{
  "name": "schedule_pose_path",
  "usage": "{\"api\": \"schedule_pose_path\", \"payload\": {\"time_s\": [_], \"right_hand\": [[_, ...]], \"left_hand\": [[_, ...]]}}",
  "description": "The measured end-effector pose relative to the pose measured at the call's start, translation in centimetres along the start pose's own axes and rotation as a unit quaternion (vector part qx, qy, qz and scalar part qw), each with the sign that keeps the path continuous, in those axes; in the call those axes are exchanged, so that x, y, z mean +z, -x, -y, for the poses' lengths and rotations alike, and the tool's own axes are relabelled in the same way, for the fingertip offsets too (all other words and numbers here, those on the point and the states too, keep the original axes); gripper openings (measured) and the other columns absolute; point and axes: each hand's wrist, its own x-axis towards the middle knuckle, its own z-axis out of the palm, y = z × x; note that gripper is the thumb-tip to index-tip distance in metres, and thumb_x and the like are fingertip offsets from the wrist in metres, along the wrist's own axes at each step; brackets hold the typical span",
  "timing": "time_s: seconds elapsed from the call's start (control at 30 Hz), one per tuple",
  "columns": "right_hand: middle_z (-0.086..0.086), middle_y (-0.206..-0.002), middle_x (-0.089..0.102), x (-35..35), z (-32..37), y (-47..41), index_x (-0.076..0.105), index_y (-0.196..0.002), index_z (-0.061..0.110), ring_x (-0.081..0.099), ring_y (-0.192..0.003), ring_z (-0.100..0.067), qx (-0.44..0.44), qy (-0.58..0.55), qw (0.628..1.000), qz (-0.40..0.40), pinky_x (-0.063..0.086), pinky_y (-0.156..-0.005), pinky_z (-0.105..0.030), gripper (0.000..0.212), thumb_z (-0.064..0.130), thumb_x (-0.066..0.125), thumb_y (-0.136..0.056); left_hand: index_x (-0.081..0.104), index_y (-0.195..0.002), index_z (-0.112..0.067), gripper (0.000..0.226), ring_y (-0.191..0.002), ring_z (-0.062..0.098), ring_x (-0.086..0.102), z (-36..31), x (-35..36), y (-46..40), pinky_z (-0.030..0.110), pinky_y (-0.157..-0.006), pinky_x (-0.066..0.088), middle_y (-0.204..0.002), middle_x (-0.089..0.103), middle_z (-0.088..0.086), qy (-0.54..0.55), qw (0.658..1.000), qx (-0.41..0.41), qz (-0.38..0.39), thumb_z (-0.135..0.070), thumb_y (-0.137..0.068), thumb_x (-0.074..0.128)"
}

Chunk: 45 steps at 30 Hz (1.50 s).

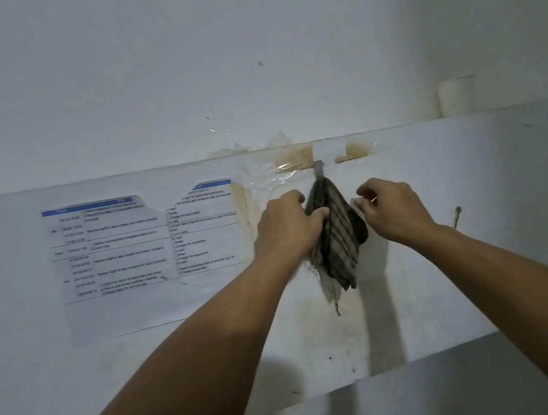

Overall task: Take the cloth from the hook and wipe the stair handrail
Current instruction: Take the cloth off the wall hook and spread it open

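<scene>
- The cloth (pixel 336 234), dark with a checked pattern, hangs from a small metal hook (pixel 319 169) on a white wall (pixel 440 221).
- The left hand (pixel 288 226) clasps the cloth's left edge: its thumb presses against the fabric from the front and its fingers curl behind the upper fold, so the hand is closed on the cloth.
- The hook sits above this grip and a little to its right; the cloth's frayed lower corner dangles well below it.
- The right hand (pixel 393 208) is just to the right of the cloth, fingers loosely curled and apart from one another, holding nothing. Whether its fingertips touch the cloth's right edge I cannot tell.
- The cloth lies between the two hands, its top bunched at the hook.
- To the left of the gripping hand, a printed sheet (pixel 143 247) with table rows and a blue header is stuck to the wall; its text is too blurred to read.
- Above the grip, clear tape (pixel 272 173) and brown stains spread along the top edge of the wall.
- Up and far to the right of the grip, a pale cup (pixel 457 97) stands on the ledge.
</scene>
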Motion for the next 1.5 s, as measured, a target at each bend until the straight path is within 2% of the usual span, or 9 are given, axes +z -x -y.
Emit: {"api": "schedule_pose_path", "payload": {"time_s": [0.2,0.37,0.53,0.77,0.97,1.07,1.27,1.4,1.5], "right_hand": [[-0.003,-0.092,0.069,1.9,-0.3,-0.9,0.064,-0.097,0.016,0.063,-0.086,-0.023,0.032,-0.035,0.999,0.022,0.054,-0.079,-0.039,0.018,0.028,0.067,-0.083],[-0.004,-0.082,0.068,2.8,-0.4,-1.3,0.065,-0.082,0.018,0.063,-0.08,-0.024,0.052,-0.077,0.995,0.022,0.054,-0.073,-0.037,0.003,0.016,0.063,-0.081],[-0.001,-0.08,0.064,0.3,0.0,-2.7,0.058,-0.078,0.019,0.058,-0.076,-0.023,0.055,-0.124,0.99,-0.05,0.044,-0.067,-0.032,0.003,0.016,0.056,-0.078],[0.003,-0.083,0.062,-2.7,3.1,-2.9,0.054,-0.09,0.02,0.058,-0.081,-0.021,-0.066,-0.137,0.988,-0.023,0.048,-0.075,-0.041,0.004,0.023,0.056,-0.088],[0.009,-0.076,0.057,-1.2,9.1,-0.8,0.054,-0.09,0.02,0.056,-0.082,-0.023,-0.136,-0.174,0.974,0.048,0.045,-0.076,-0.037,0.009,0.02,0.062,-0.087],[-0.003,-0.078,0.064,0.4,12.8,0.6,0.054,-0.091,0.018,0.058,-0.076,-0.023,-0.155,-0.208,0.959,0.115,0.045,-0.072,-0.035,0.019,0.019,0.071,-0.081],[-0.006,-0.071,0.068,5.4,22.0,5.7,0.056,-0.087,0.011,0.063,-0.068,-0.017,-0.204,-0.278,0.905,0.248,0.047,-0.062,-0.028,0.02,0.009,0.074,-0.078],[-0.014,-0.071,0.067,9.2,29.2,10.5,0.061,-0.078,0.011,0.062,-0.066,-0.021,-0.255,-0.301,0.866,0.308,0.049,-0.062,-0.031,0.012,0.003,0.069,-0.08],[-0.003,-0.075,0.069,11.8,35.1,14.8,0.071,-0.081,0.014,0.064,-0.07,-0.015,-0.295,-0.314,0.832,0.349,0.053,-0.065,-0.03,0.016,0.001,0.063,-0.084]], "left_hand": [[0.061,-0.081,-0.022,0.008,-0.078,0.022,0.062,-0.8,1.2,-0.9,0.034,-0.066,0.052,-0.076,0.058,-0.007,-0.012,0.998,-0.057,-0.008,-0.023,-0.079,0.069],[0.072,-0.087,-0.021,0.01,-0.077,0.018,0.059,-0.8,0.8,-1.5,0.029,-0.066,0.044,-0.08,0.061,-0.005,0.028,0.996,-0.085,-0.03,-0.016,-0.08,0.068],[0.075,-0.085,-0.021,0.008,-0.088,0.024,0.066,-0.7,-2.0,-2.5,0.034,-0.083,0.054,-0.093,0.073,0.003,0.081,0.989,-0.085,-0.087,-0.019,-0.08,0.069],[0.076,-0.09,-0.013,0.013,-0.083,0.016,0.061,1.0,-8.1,-1.3,0.025,-0.077,0.046,-0.083,0.067,-0.001,0.076,0.989,-0.054,-0.114,-0.009,-0.086,0.064],[0.074,-0.095,-0.012,0.013,-0.079,0.012,0.06,5.9,-14.8,2.7,0.026,-0.078,0.047,-0.08,0.065,-0.004,0.043,0.992,-0.055,-0.108,-0.007,-0.086,0.066],[0.073,-0.094,-0.011,0.019,-0.084,0.014,0.061,9.5,-19.0,5.8,0.026,-0.08,0.047,-0.086,0.066,-0.001,0.015,0.991,-0.083,-0.099,0.002,-0.086,0.062],[0.052,-0.076,-0.014,0.032,-0.07,0.017,0.053,16.8,-28.5,14.9,0.022,-0.058,0.042,-0.084,0.06,0.01,-0.03,0.988,-0.137,-0.068,0.018,-0.079,0.048],[0.065,-0.067,-0.012,0.038,-0.064,0.017,0.052,20.2,-34.8,21.8,0.024,-0.057,0.042,-0.075,0.063,0.014,-0.058,0.973,-0.206,-0.084,0.018,-0.08,0.045],[0.076,-0.086,-0.004,0.043,-0.078,0.019,0.058,21.6,-39.5,27.0,0.024,-0.068,0.048,-0.084,0.067,0.014,-0.086,0.95,-0.275,-0.118,0.019,-0.081,0.04]]}}
